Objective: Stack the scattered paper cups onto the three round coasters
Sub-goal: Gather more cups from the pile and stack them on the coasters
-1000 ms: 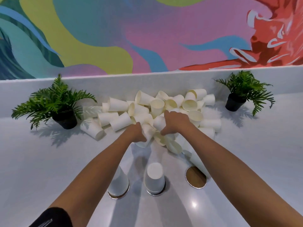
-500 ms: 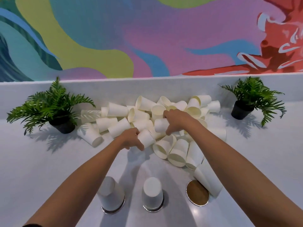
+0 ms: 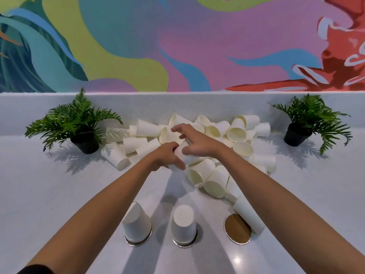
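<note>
A heap of white paper cups (image 3: 235,133) lies on its sides at the back of the white counter. My left hand (image 3: 167,156) is closed around one paper cup (image 3: 180,154) at the heap's front edge. My right hand (image 3: 194,141) hovers just beside it, fingers spread over the heap, thumb near that same cup. Three round coasters sit close to me. The left coaster (image 3: 138,242) and the middle coaster (image 3: 185,245) each carry an upside-down cup (image 3: 136,222) (image 3: 183,224). The right coaster (image 3: 237,229) shows bare cork, and a fallen cup (image 3: 249,216) lies against its far edge.
Two potted ferns flank the heap, one at the left (image 3: 79,125) and one at the right (image 3: 308,119). A low white ledge (image 3: 217,103) with a colourful mural above closes off the back. My forearms cross the counter on both sides of the coasters.
My right hand has let go of the cup it gripped and spread its fingers, shifting left toward my left hand. My left hand, still holding its cup, has moved slightly right and back.
</note>
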A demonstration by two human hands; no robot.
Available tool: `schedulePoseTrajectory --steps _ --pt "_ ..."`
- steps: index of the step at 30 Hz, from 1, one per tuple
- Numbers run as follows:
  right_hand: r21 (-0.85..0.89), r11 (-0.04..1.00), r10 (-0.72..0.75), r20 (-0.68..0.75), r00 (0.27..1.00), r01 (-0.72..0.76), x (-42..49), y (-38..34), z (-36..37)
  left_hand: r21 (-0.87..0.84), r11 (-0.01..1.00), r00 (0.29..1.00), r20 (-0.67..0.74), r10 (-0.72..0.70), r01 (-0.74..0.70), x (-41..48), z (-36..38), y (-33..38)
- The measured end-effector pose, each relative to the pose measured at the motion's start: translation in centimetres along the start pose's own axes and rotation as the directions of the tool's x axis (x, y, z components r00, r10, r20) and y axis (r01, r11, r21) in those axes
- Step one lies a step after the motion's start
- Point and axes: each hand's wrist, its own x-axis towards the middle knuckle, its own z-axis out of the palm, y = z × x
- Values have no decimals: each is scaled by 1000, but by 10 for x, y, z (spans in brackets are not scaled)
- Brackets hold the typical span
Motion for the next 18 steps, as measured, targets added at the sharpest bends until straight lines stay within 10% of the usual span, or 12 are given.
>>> schedulePoseTrajectory --steps 7,9,12,18 --pt "279 959 132 -277 952 -52 0 12 0 60 998 998 -59 -13 16 4 0 -11" --pt "-57 975 178 -366 913 -213 0 34 -5 91 995 994 -106 -36 45 2 -7 -18" --pt "-554 735 343 -191 920 -390 -7 61 5 107 992 986 -160 -51 69 2 -15 -27" --pt "-602 670 479 -95 873 -434 -9 84 36 143 987 988 -143 -54 75 6 -16 -35"
